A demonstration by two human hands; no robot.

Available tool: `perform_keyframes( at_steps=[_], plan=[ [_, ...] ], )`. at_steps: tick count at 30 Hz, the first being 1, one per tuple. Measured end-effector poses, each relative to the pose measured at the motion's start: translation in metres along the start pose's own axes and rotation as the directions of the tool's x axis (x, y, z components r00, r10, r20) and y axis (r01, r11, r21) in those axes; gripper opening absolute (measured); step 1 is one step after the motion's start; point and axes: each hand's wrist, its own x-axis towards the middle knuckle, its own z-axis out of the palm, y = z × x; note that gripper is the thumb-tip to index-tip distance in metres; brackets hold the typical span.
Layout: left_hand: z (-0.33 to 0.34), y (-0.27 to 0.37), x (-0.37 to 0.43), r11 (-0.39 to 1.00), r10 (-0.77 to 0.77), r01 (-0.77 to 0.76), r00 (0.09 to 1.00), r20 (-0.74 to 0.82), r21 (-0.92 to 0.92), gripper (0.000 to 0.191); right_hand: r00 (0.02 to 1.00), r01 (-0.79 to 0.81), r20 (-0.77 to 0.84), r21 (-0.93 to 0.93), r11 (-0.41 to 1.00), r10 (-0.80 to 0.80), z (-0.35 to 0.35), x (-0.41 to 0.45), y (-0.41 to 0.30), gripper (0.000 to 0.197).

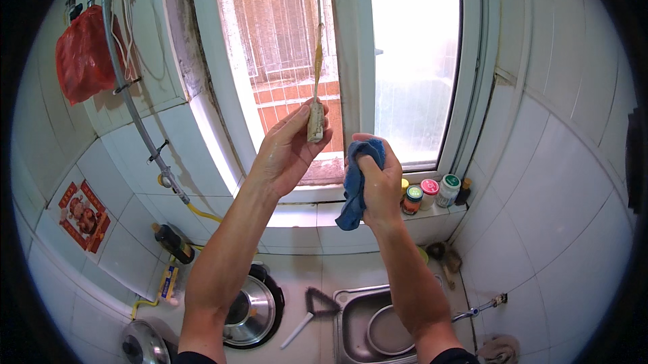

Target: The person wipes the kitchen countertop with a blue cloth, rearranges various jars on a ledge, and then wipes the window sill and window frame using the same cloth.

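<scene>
Before the window, my left hand [296,154] grips a small, grimy, off-white block [315,122] between thumb and fingers. A thin cord [318,60], yellowed along its lower part, runs straight up from the block; whether the block is a switch I cannot tell. To its right, my right hand [382,176] clutches a bunched blue cloth [357,186], with the thumb pressed over it and one end hanging below. The cloth and the block are apart.
Several jars [429,193] line the windowsill. Below lie a stainless sink [349,333] holding a round pan [392,331], a white-handled brush [298,328] and a lidded pot [250,308]. At left are a dark bottle [173,243], a grey pipe [132,105] and a red bag [87,55].
</scene>
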Motion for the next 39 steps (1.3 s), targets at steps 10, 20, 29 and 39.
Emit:
perform_keyframes(
  at_steps=[10, 20, 29, 39],
  plan=[
    [0.019, -0.006, -0.005, 0.997, -0.019, 0.031, 0.985, -0.172, 0.070, 0.035, 0.883, 0.460, 0.246, -0.286, 0.840, -0.400, 0.030, 0.026, 0.008, 0.047],
    [0.020, -0.008, -0.001, 0.992, 0.001, -0.031, 0.973, -0.233, -0.122, 0.032, 0.793, 0.602, 0.189, -0.390, 0.697, -0.579, 0.047, 0.039, 0.012, 0.029],
    [0.004, -0.013, 0.003, 0.992, -0.003, -0.027, 0.973, -0.232, -0.126, 0.021, 0.965, 0.192, -0.117, -0.290, 0.938, -0.234, 0.047, 0.064, 0.020, 0.025],
    [-0.003, -0.005, 0.003, 0.992, -0.038, 0.011, 0.973, -0.227, -0.122, 0.021, 0.835, 0.540, 0.229, -0.514, 0.667, -0.500, 0.036, 0.015, 0.014, 0.046]
  ],
)
